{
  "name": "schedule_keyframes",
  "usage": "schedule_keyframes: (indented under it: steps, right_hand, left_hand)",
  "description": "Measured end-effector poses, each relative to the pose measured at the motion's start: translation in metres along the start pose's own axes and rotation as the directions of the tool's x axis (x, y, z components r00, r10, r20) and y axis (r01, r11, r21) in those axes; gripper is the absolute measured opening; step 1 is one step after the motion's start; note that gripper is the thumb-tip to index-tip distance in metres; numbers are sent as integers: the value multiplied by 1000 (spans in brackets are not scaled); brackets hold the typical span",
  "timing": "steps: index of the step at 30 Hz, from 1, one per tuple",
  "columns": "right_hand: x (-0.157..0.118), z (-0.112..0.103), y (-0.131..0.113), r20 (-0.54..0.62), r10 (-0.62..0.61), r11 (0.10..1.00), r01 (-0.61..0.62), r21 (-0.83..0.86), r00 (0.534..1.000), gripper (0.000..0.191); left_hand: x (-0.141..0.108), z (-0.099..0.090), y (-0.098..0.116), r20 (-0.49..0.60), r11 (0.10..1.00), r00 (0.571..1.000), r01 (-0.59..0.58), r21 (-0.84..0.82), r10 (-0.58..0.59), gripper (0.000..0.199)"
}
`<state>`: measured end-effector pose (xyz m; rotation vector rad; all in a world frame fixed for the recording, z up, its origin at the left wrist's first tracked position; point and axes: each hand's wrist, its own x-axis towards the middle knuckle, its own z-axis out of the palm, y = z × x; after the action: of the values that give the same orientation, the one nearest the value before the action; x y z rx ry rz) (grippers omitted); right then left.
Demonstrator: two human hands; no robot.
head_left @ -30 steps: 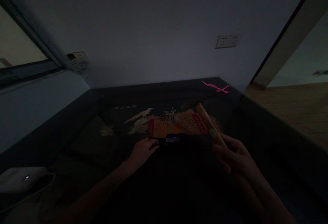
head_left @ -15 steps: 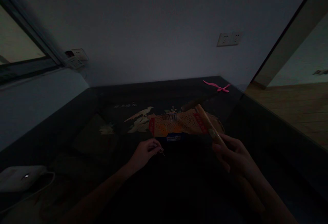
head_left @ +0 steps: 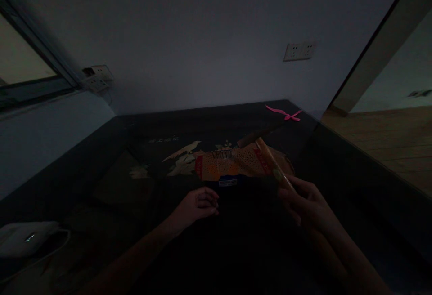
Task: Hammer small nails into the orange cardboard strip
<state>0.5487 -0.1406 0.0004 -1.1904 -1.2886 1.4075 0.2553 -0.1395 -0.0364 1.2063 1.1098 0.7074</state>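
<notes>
My right hand [head_left: 305, 203] is closed around the wooden handle of a hammer [head_left: 274, 162]. The hammer's dark head is up at the far end, above the right part of an orange speckled packet or board [head_left: 248, 162] with red ends. A row of several thin dark nail-like pieces [head_left: 222, 154] shows along its back edge. Nearer to me, my left hand [head_left: 199, 205] is apart from the packet, its fingers curled and thumb drawn in. Whatever lies between its fingertips is hidden in the dark.
The dark table [head_left: 202, 119] carries a printed bird and flowers [head_left: 184, 153]. A pink ribbon [head_left: 286, 114] rests at the back right. At the left front is a white device [head_left: 29, 236] with a cable. A wall rises behind, with sockets [head_left: 299, 52].
My left hand has turned and drawn its fingers in; the thin pointed piece seen at its fingertips earlier no longer shows. My right hand and the hammer have hardly moved.
</notes>
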Motion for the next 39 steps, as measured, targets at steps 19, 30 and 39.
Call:
schedule_keyframes:
  steps: [19, 30, 39]
  right_hand:
    - [1, 1, 3, -9, 25, 1000, -25, -12, 1000, 59]
    - [3, 1, 1, -53, 29, 999, -27, 22, 998, 64]
    - [2, 2, 2, -95, 59, 998, -60, -10, 994, 61]
  left_hand:
    - [-23, 10, 76, 29, 694, 866, -419, 585, 498, 11]
    - [83, 6, 105, -98, 583, 707, -487, 651, 700, 10]
    - [103, 6, 88, -53, 620, 776, -458, 637, 628, 6]
